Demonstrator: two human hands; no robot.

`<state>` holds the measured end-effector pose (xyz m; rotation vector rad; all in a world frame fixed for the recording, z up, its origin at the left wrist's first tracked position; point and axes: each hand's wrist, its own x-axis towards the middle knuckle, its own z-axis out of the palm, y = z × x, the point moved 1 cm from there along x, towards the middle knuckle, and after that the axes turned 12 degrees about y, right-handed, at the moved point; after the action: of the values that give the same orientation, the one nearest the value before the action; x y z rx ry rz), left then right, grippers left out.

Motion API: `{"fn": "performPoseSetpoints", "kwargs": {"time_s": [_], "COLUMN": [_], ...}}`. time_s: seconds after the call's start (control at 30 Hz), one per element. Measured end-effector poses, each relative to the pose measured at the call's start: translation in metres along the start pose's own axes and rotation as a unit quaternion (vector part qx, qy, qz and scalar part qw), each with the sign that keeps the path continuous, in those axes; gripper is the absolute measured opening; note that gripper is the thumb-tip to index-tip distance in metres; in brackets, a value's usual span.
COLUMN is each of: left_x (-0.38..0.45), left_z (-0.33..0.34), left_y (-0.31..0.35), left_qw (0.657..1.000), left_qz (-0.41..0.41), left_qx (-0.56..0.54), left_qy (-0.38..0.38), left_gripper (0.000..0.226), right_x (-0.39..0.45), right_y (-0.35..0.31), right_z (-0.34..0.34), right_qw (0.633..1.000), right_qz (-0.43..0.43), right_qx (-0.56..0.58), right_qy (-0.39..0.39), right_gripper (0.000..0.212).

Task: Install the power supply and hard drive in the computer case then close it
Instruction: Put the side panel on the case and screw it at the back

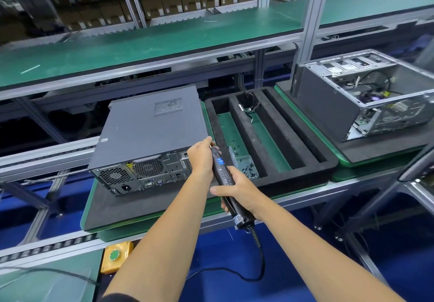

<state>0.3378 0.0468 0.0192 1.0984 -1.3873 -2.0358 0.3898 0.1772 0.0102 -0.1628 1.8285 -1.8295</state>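
Note:
A grey computer case (150,135) lies on its side on a dark pad, its side panel on and its rear ports facing me. My right hand (237,189) grips the black electric screwdriver (223,172) by its handle. The tool's tip points at the case's rear right corner. My left hand (201,156) pinches the tool's tip there, beside the case's edge. What the fingertips hold at the tip is hidden.
A black foam tray (281,135) with long slots lies right of the case; a small clear box of screws (246,165) sits at its near corner. An open, stripped case (366,99) stands at the far right. A yellow button box (116,256) hangs below the conveyor.

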Motion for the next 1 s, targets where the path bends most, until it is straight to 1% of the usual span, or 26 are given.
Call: {"fn": "performPoseSetpoints", "kwargs": {"time_s": [0.17,0.3,0.37,0.43,0.47,0.5,0.57,0.63,0.67,0.77,0.83,0.87,0.93,1.0], "left_x": [-0.011,-0.004,0.007,0.021,0.030,0.039,0.057,0.075,0.083,0.100,0.109,0.114,0.122,0.128], "left_z": [0.035,0.060,0.069,0.077,0.081,0.086,0.097,0.109,0.115,0.129,0.135,0.137,0.139,0.142], "left_y": [0.001,-0.010,-0.020,-0.032,-0.038,-0.042,-0.050,-0.057,-0.061,-0.071,-0.080,-0.086,-0.099,-0.110], "left_qw": [0.992,0.982,0.969,0.941,0.915,0.879,0.793,0.706,0.665,0.559,0.496,0.470,0.425,0.384], "left_qz": [0.077,0.088,0.097,0.133,0.168,0.207,0.262,0.285,0.292,0.315,0.335,0.333,0.313,0.311], "left_qx": [0.084,0.146,0.203,0.288,0.344,0.405,0.514,0.594,0.625,0.693,0.723,0.737,0.763,0.782], "left_qy": [-0.055,-0.085,-0.098,-0.116,-0.127,-0.143,-0.195,-0.261,-0.287,-0.328,-0.345,-0.354,-0.373,-0.379], "left_gripper": [0.027,0.027,0.026,0.023,0.022,0.021,0.024,0.023,0.019,0.003,0.011,0.017,0.025,0.029], "right_x": [0.001,0.014,0.029,0.053,0.066,0.080,0.106,0.130,0.142,0.173,0.188,0.194,0.206,0.218], "right_y": [-0.009,-0.011,-0.008,-0.003,-0.001,0.002,0.009,0.014,0.014,0.015,0.018,0.018,0.019,0.021], "right_z": [-0.042,-0.076,-0.089,-0.103,-0.109,-0.114,-0.122,-0.125,-0.125,-0.124,-0.124,-0.126,-0.131,-0.137], "right_qw": [0.999,0.998,0.996,0.991,0.989,0.986,0.983,0.982,0.980,0.977,0.976,0.975,0.974,0.974], "right_qz": [-0.025,-0.019,-0.001,0.021,0.029,0.038,0.052,0.063,0.060,0.049,0.048,0.047,0.052,0.057], "right_qx": [0.019,0.022,0.020,0.011,-0.001,-0.017,-0.026,-0.041,-0.064,-0.106,-0.117,-0.128,-0.134,-0.131], "right_qy": [0.022,0.052,0.088,0.130,0.148,0.162,0.172,0.175,0.178,0.178,0.175,0.177,0.176,0.176], "right_gripper": [0.039,0.040,0.042,0.047,0.051,0.054,0.050,0.043,0.039,0.036,0.038,0.039,0.039,0.040]}}
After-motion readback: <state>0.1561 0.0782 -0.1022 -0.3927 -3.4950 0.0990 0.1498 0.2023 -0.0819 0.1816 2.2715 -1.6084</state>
